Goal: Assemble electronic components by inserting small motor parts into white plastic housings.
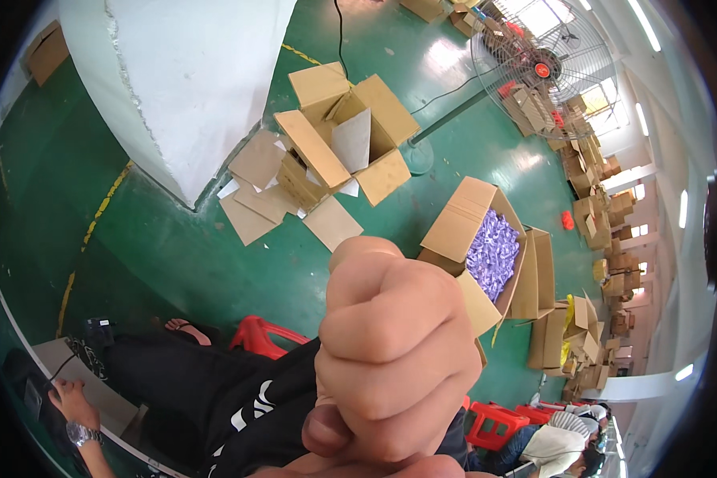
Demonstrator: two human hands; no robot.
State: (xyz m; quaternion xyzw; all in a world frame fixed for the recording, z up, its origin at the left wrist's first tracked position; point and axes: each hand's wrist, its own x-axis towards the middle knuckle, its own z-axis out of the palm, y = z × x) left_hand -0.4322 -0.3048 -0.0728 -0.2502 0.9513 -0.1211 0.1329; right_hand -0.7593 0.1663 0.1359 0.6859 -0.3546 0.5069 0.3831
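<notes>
Large and close in the middle, my right hand (398, 350) is closed in a fist, its thumb folded in at the lower left. Nothing shows between its fingers. At the lower left, my left hand (73, 402) wears a metal wristwatch (82, 433) and rests at the pale edge of a table (17, 323), fingers apart. Close by that hand lies a dark flat object (33, 397), too small to make out. Black clothing with white marks (255, 406) fills the space between the hands.
An opened carton (315, 151) stands on flattened cardboard (255, 209) beside a white pillar (191, 80). Another carton (458, 215) holds many purple packets (492, 255). Beyond are a standing fan (542, 70), red stools (490, 426), stacked boxes (605, 211) and seated people (554, 446).
</notes>
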